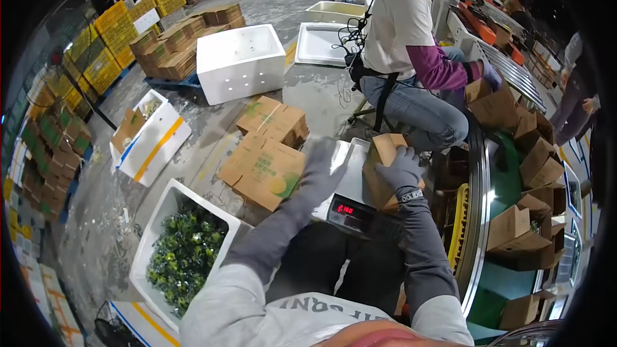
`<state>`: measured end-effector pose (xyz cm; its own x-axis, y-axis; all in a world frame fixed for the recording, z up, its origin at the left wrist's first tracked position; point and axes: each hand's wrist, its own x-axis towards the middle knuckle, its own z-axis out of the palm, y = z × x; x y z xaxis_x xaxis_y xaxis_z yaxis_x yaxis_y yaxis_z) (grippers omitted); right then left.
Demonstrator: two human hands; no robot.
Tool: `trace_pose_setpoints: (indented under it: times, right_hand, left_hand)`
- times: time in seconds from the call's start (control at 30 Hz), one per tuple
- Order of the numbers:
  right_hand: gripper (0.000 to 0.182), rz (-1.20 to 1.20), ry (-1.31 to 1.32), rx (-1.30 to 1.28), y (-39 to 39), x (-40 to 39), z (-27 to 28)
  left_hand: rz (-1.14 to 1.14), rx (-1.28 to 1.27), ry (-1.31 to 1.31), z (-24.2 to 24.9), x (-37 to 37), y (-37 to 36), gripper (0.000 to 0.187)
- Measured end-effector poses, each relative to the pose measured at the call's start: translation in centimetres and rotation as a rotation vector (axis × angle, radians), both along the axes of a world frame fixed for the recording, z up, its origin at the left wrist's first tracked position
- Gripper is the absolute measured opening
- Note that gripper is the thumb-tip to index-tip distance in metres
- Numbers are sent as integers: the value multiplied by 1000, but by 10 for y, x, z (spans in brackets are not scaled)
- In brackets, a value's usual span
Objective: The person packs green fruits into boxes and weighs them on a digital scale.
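In a grey glove, my right hand grips the upper edge of a small cardboard box. The box stands tilted on the white tray of a digital scale, whose display glows with red digits. My left hand, also gloved, is smeared by motion between the tray's left side and a stack of flattened printed cartons; its fingers cannot be made out. A white foam box holding dark green leafy produce sits at lower left.
On my right runs a conveyor carrying several open cartons. Ahead sits a co-worker handling a carton at the line. Foam boxes, cardboard stacks and yellow crates stand about the floor. A yellow crate is beside the conveyor.
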<state>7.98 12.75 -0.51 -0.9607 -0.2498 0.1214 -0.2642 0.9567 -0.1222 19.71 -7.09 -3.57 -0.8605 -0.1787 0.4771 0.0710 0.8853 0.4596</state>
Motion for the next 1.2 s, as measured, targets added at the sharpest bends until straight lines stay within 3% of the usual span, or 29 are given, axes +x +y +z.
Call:
trace_pose_setpoints:
  times: [0.1,0.13,0.2,0.27,0.3,0.37,0.43,0.47,0.57,0.6,0.7,0.73,0.8,0.83,0.9,0.93,0.97,1.03,1.13,1.2]
  right_hand:
    - [99,-21,-84,-15,7,-4,8]
    - [101,-7,-99,-17,12,-13,0]
    - [105,-19,-205,-35,7,-9,13]
    - [105,-3,-233,-46,5,-7,19]
    - [105,2,-242,-53,6,-7,20]
    - [107,-12,-248,-77,4,-7,20]
    - [109,-19,-285,-121,-5,-4,26]
    - [107,9,-256,-182,-11,0,29]
    - [101,208,-341,-553,-28,10,38]
    - [88,256,-337,-599,-37,5,31]
    - [76,397,-547,-877,-69,38,58]
    - [64,521,-605,-961,-81,47,64]
    - [62,496,-898,-1108,-105,77,79]
    - [61,484,-1039,-1175,-117,87,86]
    - [59,601,-1068,-1074,-146,85,63]
    - [62,605,-1132,-1115,-156,106,74]
    - [65,610,-1196,-1157,-167,128,84]
    - [71,718,-1123,-1116,-201,124,45]
    - [74,738,-1077,-948,-206,161,82]
    - [74,764,-1082,-1041,-229,155,45]
  left_hand:
    - [480,-133,56,-2,125,-64,68]
    - [798,-125,-61,-21,158,-91,67]
    - [967,-122,21,-53,250,-157,67]
    - [1251,50,-271,-50,320,-174,67]
    - [1243,111,-266,-57,349,-175,70]
    - [1228,160,-542,-80,379,-186,77]
    - [1042,375,-439,-113,385,-200,88]
    - [1082,538,-280,-118,368,-194,99]
    - [1257,661,-362,-95,339,-192,112]
    - [1257,634,-381,-93,336,-196,111]
    - [1262,582,-431,-87,333,-207,108]
    - [1267,587,-446,-82,333,-208,106]
    - [1269,555,-486,-93,332,-202,97]
    - [1151,560,-423,-93,334,-189,87]
    - [1046,320,-651,-96,337,-173,78]
    - [957,366,-684,-75,336,-162,73]
    - [927,272,-787,-67,333,-158,74]
    - [882,240,-833,-75,332,-175,79]
    - [925,321,-1026,-82,309,-218,90]
    - [948,239,-996,-82,300,-209,90]
